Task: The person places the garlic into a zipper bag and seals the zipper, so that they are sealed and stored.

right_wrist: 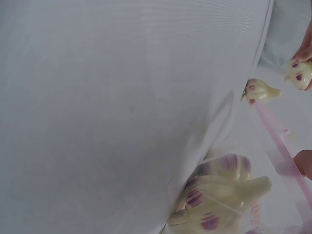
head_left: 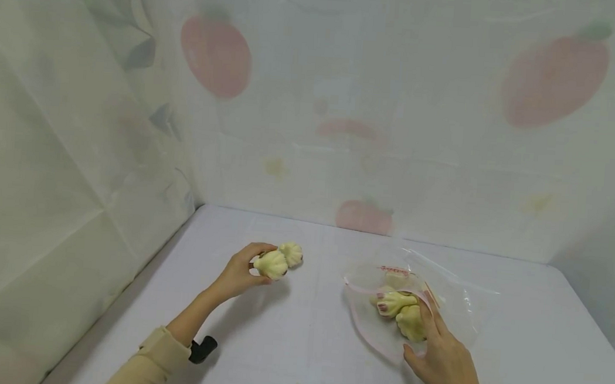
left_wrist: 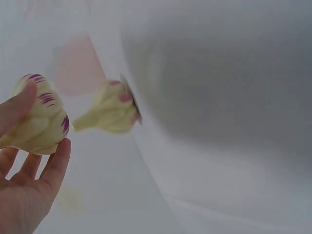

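In the head view my left hand (head_left: 244,273) grips a garlic bulb (head_left: 272,265), cream white with purple streaks in the left wrist view. Just past it a second garlic bulb (head_left: 291,254) sits on the table; the left wrist view shows it with its stem pointing toward the held one. My right hand (head_left: 445,356) is at the mouth of a clear plastic zip bag (head_left: 467,301) with a pink rim. Its straight fingers reach in over the bulbs, and its thumb stands apart near the lower rim. Several garlic bulbs (head_left: 410,323) lie inside the bag.
The table (head_left: 299,332) has a white cover. A pale curtain with red fruit prints (head_left: 367,160) rises behind it, and a plain pale sheet (head_left: 48,199) hangs on the left. A black object (head_left: 204,349) shows beside the left sleeve.
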### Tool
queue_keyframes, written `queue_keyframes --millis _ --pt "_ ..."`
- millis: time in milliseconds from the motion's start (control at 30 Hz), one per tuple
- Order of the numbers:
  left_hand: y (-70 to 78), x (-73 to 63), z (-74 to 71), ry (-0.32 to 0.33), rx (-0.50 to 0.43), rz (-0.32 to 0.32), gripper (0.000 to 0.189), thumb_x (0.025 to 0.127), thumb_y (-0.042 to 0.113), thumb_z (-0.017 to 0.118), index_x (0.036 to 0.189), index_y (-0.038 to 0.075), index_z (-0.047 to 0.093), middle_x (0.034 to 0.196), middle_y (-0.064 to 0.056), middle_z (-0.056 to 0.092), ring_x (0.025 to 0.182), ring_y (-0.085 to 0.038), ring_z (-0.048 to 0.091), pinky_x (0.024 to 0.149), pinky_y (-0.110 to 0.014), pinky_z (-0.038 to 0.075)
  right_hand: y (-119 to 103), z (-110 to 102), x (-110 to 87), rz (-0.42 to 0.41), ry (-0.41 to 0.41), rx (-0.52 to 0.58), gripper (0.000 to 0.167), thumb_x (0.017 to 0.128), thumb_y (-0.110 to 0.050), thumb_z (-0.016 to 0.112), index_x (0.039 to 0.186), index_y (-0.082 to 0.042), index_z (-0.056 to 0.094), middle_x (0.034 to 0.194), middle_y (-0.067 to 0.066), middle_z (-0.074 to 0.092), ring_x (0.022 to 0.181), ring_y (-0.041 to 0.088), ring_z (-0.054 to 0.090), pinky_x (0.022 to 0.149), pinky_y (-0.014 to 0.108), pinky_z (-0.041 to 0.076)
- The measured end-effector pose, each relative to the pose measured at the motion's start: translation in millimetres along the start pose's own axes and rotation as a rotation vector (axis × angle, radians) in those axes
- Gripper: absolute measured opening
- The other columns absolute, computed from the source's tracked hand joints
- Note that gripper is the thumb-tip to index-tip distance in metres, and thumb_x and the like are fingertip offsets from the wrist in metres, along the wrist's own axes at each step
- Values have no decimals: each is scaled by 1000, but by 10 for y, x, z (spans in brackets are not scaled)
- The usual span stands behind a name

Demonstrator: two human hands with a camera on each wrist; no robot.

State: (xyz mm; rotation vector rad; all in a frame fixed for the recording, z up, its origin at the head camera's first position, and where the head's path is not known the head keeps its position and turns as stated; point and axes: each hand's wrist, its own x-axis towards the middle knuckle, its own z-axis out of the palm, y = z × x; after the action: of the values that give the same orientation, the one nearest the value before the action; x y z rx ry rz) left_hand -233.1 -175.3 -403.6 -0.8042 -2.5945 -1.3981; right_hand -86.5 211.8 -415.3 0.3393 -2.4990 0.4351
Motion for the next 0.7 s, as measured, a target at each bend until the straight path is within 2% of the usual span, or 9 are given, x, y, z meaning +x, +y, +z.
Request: queue_keyframes --millis 300,467,567,700 --pt "176 -41 162 -65 16 65 68 68 -7 83 130 3 56 131 -17 53 124 -40 48 88 -50 53 13 7 -7 -10 15 3 92 55 -12 87 136 1 46 138 22 50 46 -2 22 38 21 27" --pt "224 -56 228 -101 15 64 68 68 -7 83 130 3 55 131 -15 54 122 -37 50 86 -49 53 33 25 -9 -30 30 15 93 54 -12 86 137 0 45 142 18 48 47 -2 21 38 22 28" --pt "244 -75 282 -119 10 75 68 68 -6 83 129 3 55 131 -14 54 119 -35 52 84 -44 53 45 34 -12 -41 36 16 94 54 -11 86 138 1 45 142 19 48 47 -3 20 38 21 27" --pt "278 -103 361 -140 9 124 68 68 -6 84 129 4 56 131 -15 54 115 -33 54 81 -35 52 52 42 -15 -41 32 13 95 55 -12 86 139 1 44 141 20 48 47 -4 18 38 19 26"
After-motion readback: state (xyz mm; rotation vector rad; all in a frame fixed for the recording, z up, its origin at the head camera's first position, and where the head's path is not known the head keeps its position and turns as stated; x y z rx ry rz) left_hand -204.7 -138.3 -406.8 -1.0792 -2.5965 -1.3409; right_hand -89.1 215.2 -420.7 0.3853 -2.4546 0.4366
